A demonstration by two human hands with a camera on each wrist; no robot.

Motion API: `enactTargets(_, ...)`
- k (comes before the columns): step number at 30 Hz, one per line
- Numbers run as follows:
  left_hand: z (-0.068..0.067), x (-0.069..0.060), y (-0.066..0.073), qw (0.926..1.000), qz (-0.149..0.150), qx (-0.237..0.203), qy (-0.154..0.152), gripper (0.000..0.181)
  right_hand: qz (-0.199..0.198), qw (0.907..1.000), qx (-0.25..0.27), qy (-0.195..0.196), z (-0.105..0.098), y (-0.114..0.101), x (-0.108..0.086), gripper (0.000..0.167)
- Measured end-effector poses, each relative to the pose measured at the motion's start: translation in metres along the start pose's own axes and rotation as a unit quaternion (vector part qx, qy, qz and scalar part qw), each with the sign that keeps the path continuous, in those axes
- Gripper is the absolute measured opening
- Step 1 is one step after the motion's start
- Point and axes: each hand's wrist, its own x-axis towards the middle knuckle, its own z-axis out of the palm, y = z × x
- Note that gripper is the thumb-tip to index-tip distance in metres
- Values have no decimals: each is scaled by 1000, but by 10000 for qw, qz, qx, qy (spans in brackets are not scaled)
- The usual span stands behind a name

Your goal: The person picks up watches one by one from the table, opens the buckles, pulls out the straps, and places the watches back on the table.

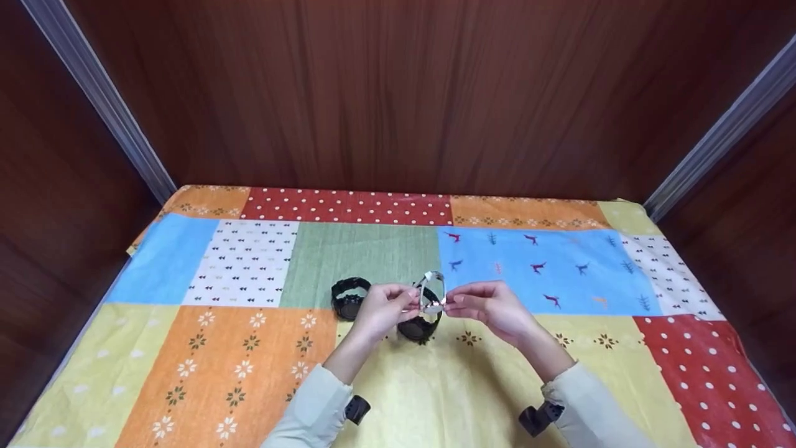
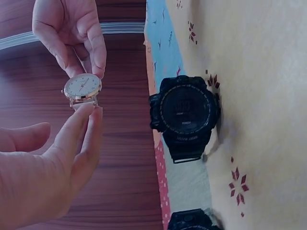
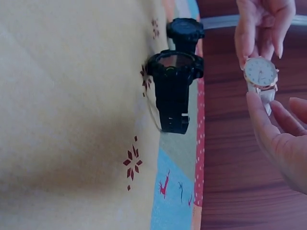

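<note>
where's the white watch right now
In the head view, the white watch is just right of centre in the lower half, held between the left hand and right hand, over a black watch.

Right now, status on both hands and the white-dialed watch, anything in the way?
Left hand and right hand both holding white-dialed watch. Watch raised off cloth. Two black watches below, nothing visibly blocking.
</note>
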Motion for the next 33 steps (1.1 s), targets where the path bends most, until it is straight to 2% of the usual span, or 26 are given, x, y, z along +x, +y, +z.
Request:
enactTargets(7,-2,-4,5,9997,80,224,110,21,-4,9998,39,-188,3,-2,-4,31)
enactTargets(14,-3,-4,6,9991,115,365,166,18,67,9999,-65,-76,6,-5,-5,28)
enactTargets(23,0,-4,0,9956,589,627,358,19,-123,9996,-252,66,12,-6,-6,21)
enactTargets(28,3,-6,-1,9888,847,1057,628,20,-170,9985,-449,252,15,-6,-7,10)
enactTargets(30,4,-7,-1,9879,849,1087,709,24,-195,9977,-565,326,16,-6,-7,7)
enactTargets(33,5,-8,2,9921,629,844,677,33,-252,9967,-672,373,16,-7,-7,7)
